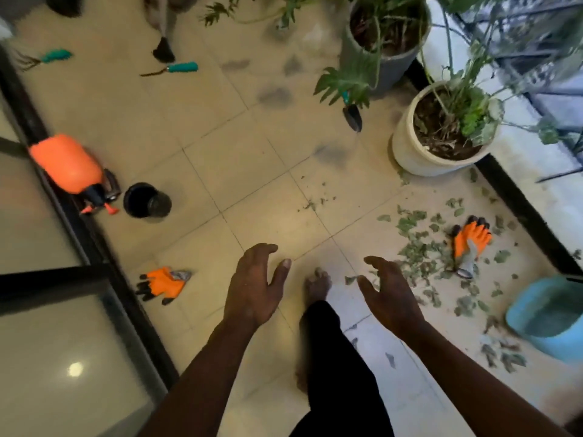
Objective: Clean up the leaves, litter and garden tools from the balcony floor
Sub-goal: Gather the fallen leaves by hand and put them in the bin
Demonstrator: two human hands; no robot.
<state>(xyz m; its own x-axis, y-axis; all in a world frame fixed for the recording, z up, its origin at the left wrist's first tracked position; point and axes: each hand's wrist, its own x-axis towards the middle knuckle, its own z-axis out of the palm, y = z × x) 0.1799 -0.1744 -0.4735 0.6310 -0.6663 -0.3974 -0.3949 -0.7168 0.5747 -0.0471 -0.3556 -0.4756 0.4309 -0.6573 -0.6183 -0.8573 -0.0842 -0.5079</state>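
fingers on the left hand are spread and loosely bent, nothing gripped. same deal with the right hand, relaxed and nothing held. both are held out over the floor, with a bare foot seen between them.

containers: a white pot by the right side is filled with dark soil and a leafy plant, and a grey pot behind it is planted too. a small black pot is tipped on its side at the left, mouth turned toward the camera, just beside an orange sprayer lying against the black door frame. a blue tub is cut off at the right edge; what's in it can't be made out.

the cut leaves are scattered over the tiles right of the right hand, between the white pot and the blue tub, with an orange glove lying among them. a second glove is found left of the left hand. a trowel is lying by the grey pot. a teal-handled rake and another teal-handled tool are seen far back, apart from each other. the tiles are beige with dark smudges, and glass panels are set along the left.
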